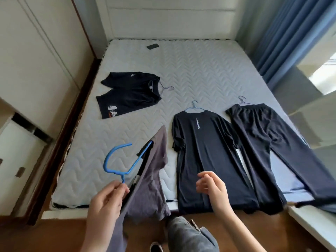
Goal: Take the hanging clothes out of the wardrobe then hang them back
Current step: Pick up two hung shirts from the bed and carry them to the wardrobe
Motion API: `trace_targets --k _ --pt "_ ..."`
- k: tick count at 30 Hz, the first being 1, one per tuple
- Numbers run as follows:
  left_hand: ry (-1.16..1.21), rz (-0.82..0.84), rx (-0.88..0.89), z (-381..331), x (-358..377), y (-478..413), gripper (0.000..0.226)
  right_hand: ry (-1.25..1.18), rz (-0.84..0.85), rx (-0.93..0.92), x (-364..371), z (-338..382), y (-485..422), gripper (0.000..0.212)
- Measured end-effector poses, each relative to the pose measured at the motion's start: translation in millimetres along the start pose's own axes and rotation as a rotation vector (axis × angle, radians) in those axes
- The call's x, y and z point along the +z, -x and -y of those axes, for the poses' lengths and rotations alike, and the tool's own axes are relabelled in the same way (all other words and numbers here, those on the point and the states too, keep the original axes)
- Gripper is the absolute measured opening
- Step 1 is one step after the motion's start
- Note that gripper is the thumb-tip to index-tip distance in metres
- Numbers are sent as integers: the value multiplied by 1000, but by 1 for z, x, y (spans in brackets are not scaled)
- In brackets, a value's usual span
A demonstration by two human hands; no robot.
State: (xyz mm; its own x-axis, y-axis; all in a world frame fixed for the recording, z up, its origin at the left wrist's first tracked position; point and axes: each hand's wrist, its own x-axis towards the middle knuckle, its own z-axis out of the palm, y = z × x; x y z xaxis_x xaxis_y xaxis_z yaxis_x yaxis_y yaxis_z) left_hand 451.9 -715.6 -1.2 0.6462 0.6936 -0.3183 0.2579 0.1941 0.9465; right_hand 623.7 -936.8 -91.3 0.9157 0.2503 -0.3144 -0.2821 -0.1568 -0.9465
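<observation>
The left hand (107, 199) is closed on the neck of a blue hanger (120, 161), pinching it just below the hook between thumb and fingers (116, 190). The hook curls up and away from the hand over the near left part of the mattress (200, 70). A grey T-shirt (149, 179) hangs from that hanger — one hanger arm runs up into its collar — and the cloth falls past the near edge of the bed, just right of the left hand.

The right hand (212, 186) holds nothing; its fingers are loosely curled and half open, hovering above the lower part of a black long T-shirt (205, 157) that lies flat on its own hanger near the near edge. Just to its right, at the right edge, lie dark trousers (269, 142) on a hanger, legs trailing off the near right corner. Toward the left edge, farther back, lie a dark T-shirt and printed shorts (127, 95) — also hangered. A small dark object (152, 46) rests near the far edge.
</observation>
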Motion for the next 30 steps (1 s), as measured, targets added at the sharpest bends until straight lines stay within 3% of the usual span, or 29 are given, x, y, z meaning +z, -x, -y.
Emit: trace_targets --k 6,11,20,30 --pt "105 -16 37 -9 64 -45 26 -79 -121 4 -31 13 -38 25" --pt "75 -45 34 -15 126 -134 27 -96 -128 56 -49 24 -123 26" --pt "-42 -186 -99 30 274 -329 28 7 -36 150 -53 13 -379 24" --pt "-60 -325 -232 137 344 -482 29 -28 -17 306 21 -118 -690 18"
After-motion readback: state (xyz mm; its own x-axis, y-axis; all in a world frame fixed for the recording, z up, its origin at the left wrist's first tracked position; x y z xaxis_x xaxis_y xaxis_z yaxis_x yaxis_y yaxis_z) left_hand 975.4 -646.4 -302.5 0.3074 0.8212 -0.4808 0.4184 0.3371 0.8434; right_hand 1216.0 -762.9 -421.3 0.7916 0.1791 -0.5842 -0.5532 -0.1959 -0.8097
